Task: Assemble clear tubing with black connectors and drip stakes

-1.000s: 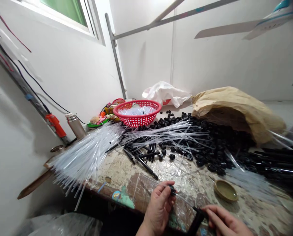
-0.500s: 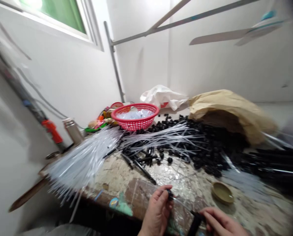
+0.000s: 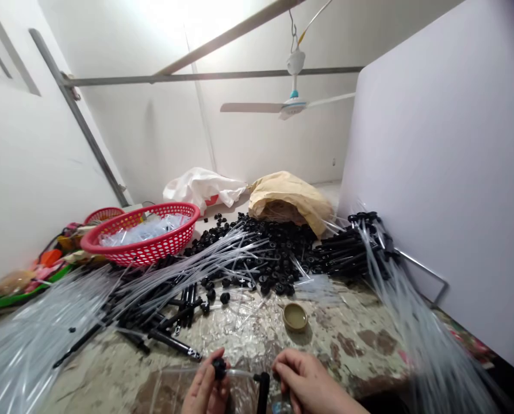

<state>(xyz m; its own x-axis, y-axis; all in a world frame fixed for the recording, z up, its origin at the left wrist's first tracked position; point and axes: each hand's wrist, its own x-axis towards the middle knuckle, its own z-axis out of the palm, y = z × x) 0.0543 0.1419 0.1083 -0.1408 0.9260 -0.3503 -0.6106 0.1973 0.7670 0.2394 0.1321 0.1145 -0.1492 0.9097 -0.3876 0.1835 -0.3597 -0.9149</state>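
Observation:
My left hand [image 3: 205, 391] is at the bottom edge, its fingers pinched on a small black cap [image 3: 219, 367] fitted to a thin clear tube [image 3: 238, 374]. My right hand [image 3: 309, 384] is closed on a black rod [image 3: 263, 391] at the tube's other end. Both hands hover over the worn tabletop [image 3: 352, 345]. Just beyond them lie loose black rods [image 3: 171, 342] and a heap of black caps [image 3: 265, 259] crossed by clear tubes [image 3: 196, 267].
A red basket [image 3: 141, 234] with clear bags stands at the left, a brown paper sack [image 3: 288, 198] and a white bag [image 3: 200, 187] at the back. A small round dish [image 3: 295, 317] sits mid-table. A white panel [image 3: 447, 172] walls the right; more rods [image 3: 352, 241] and tubes lean there.
The view has swung to the right, bringing in the white panel and the ceiling fan. My hands have kept their grip on the cap, the tube and the rod, now closer together.

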